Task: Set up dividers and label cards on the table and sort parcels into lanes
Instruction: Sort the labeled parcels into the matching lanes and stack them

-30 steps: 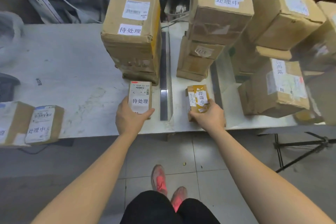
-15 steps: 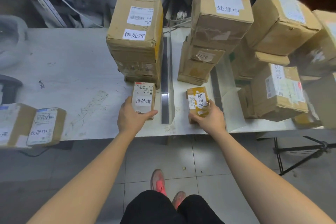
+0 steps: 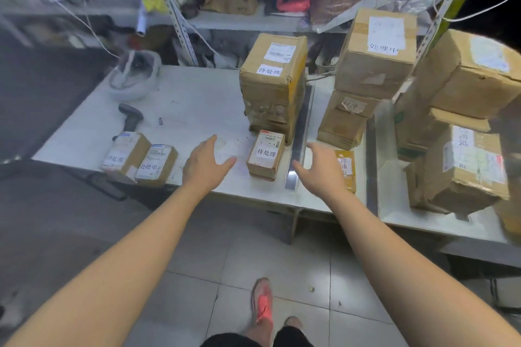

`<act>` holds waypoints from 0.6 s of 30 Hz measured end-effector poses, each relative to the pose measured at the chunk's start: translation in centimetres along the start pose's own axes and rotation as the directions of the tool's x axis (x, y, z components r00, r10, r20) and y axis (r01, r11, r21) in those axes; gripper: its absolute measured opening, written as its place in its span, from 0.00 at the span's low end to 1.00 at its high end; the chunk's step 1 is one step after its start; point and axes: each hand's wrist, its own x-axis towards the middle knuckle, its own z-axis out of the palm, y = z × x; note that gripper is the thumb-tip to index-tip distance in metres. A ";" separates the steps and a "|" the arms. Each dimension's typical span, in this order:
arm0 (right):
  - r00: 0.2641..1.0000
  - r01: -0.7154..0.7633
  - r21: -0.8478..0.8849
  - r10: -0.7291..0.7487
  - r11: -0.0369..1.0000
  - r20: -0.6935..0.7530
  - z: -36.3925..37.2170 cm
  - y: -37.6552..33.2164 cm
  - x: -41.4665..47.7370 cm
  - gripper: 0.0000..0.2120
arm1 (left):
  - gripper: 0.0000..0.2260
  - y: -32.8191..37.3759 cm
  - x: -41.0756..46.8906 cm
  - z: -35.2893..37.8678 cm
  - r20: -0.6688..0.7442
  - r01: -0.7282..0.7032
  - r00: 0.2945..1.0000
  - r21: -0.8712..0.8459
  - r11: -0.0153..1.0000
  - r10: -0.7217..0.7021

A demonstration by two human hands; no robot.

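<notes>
Small brown cardboard parcel with white label (image 3: pixel 266 153) sits on white table (image 3: pixel 191 104), at 9 o'clock of long grey metal divider strip (image 3: pixel 300 132): likely its lane. Left hand (image 3: pixel 204 163), right hand (image 3: pixel 321 170) spread wide, hold nothing. Small yellow-taped parcel (image 3: pixel 348 167) at 3 o'clock of strip. Two little brown parcels (image 3: pixel 156 162) wait far at 9 o'clock. Messy shelf (image 3: pixel 253 22) at 12.

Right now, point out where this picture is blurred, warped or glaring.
Head view: sharpest at centre, where the label on the small parcel reads cleanly; the far-left parcel has a smeared label; the right-hand box stack is blurred; the table sits tilted in frame; a pale sheen lies on the near end of the divider.
</notes>
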 end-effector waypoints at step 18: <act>0.935 0.353 -0.272 -0.324 0.895 0.148 8.2 -20.8 -1.7 0.29 | 0.32 -19.0 -2.7 -15.5 -0.206 0.100 0.977 0.248 0.964 -0.049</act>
